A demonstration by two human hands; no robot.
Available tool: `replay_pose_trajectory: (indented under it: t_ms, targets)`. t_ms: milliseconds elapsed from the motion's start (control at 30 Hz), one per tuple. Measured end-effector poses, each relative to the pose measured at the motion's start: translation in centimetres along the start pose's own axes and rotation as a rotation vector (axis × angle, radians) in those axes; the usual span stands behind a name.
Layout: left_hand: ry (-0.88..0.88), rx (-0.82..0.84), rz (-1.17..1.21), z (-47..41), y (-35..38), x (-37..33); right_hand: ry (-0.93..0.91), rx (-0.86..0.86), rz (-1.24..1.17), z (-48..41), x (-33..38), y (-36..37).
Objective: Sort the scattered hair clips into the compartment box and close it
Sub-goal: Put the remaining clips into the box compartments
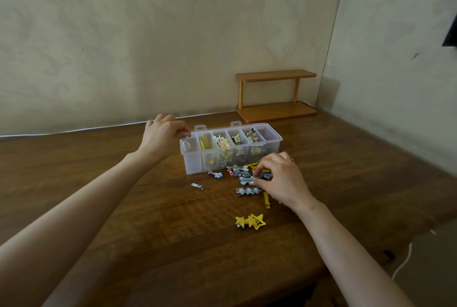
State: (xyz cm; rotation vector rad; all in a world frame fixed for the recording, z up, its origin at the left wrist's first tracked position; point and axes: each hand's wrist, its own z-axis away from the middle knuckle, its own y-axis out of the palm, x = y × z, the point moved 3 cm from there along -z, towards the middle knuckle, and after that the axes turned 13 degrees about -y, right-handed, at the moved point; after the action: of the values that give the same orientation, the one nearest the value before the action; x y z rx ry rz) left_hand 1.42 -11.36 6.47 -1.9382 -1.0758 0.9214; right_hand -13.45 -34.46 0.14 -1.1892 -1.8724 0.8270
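Note:
A clear plastic compartment box [193, 165] stands open on the wooden table, with clips in several of its compartments. My left hand [162, 136] hovers over its leftmost compartment, fingers pinched on a small pale clip [186, 144]. My right hand [280, 178] rests on the pile of scattered clips in front of the box and grips a blue clip [247, 180]. Loose on the table lie a silver star clip [248, 191], a yellow star clip [251, 221], a small silver clip [197, 186] and a blue clip [215, 174].
A small two-tier wooden shelf [275, 95] stands behind the box at the wall. A white cable [403, 263] hangs past the table's right edge. The wall runs close along the back of the table [148, 220].

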Motion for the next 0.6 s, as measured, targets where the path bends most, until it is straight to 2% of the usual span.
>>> replay_pose_trajectory:
  t_ms: [133,200,367,467,600]
  targets:
    - [0.068,0.141,-0.109,-0.6,0.7,-0.9,-0.009,0.030,0.017,0.0,0.2,0.0]
    - [0.077,0.154,-0.116,-0.6,1.0,-1.2,-0.012,0.029,0.032,0.1,0.1,0.0]
    - [0.106,-0.014,0.049,1.0,0.3,-2.0,-0.036,-0.017,0.003,-0.1,0.1,0.2]
    - [0.220,-0.083,0.141,2.7,-0.2,-3.4,-0.025,-0.132,-0.126,-0.2,0.4,-0.1]
    - [0.356,0.030,0.208,5.2,0.4,-5.9,-0.017,-0.166,-0.387,-0.4,1.2,-0.6]
